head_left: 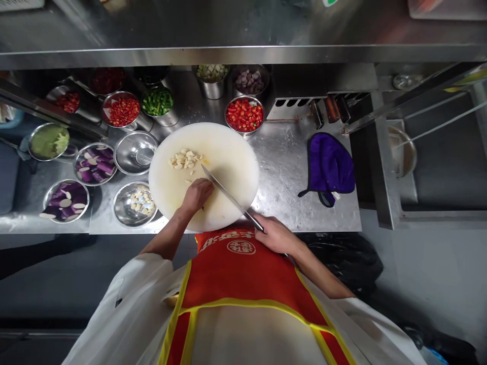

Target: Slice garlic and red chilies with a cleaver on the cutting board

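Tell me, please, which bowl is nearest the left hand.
The bowl of pale slices, left of the cutting board; the other bowls stand farther from that hand.

The left hand (pixel 199 194) is hiding whatever it may be pinching, and the top edge is cropping a far-right tub (pixel 449 9).

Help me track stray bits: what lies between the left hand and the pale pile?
In the head view, small loose pale pieces lie on the white board between the left hand and the pale pile.
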{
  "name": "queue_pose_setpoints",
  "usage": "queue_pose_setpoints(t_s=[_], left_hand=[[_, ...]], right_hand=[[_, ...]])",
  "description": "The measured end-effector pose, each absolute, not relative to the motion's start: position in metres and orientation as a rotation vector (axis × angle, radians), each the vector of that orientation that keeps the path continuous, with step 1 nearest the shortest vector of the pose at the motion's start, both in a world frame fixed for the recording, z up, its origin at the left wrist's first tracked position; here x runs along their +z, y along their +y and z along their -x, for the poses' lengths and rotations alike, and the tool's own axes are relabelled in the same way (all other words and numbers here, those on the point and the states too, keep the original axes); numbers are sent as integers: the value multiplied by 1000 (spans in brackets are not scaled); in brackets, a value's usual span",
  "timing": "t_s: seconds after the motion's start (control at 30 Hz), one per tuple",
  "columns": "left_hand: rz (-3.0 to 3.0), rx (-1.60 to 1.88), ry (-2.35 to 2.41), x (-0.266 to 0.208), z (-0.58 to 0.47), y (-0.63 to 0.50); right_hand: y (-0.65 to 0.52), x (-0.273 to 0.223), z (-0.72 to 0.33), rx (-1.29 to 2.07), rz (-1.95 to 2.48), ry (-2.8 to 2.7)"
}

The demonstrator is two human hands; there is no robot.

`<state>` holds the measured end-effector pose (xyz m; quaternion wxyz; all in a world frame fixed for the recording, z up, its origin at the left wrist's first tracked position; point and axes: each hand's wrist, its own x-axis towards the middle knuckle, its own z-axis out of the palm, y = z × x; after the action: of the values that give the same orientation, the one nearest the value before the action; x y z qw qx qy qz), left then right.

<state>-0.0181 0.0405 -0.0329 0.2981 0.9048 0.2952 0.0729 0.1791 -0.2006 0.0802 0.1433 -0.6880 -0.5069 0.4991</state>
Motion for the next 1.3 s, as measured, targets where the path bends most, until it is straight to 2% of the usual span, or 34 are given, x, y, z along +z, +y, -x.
queue_pose_setpoints(t_s=[0.27, 0.5, 0.77, 0.9, 1.0, 1.1, 1.2, 1.3], left_hand=[[-2416, 153, 726, -30, 19, 46], [-2401, 125, 716, -23, 16, 47], [-2385, -3, 1158, -14, 0, 29], [-2300, -61, 1186, -8, -2, 33], [-2304, -42, 1095, -1, 3, 45], [-2442, -12, 737, 1, 7, 59], [-2542, -121, 359, -2, 6, 68], [-2547, -223, 274, -5, 2, 71]], right_hand=[[-201, 88, -179, 1454, 1990, -1527], [-189, 73, -174, 1436, 1977, -1539], [-198, 61, -183, 1402, 1977, -1360], [-206, 56, -185, 1375, 1999, -1271], [-208, 53, -184, 1344, 1985, -1301], [-208, 52, -183, 1323, 1980, -1327], [-207, 53, -183, 1327, 1981, -1337], [-206, 54, -183, 1338, 1971, -1344]])
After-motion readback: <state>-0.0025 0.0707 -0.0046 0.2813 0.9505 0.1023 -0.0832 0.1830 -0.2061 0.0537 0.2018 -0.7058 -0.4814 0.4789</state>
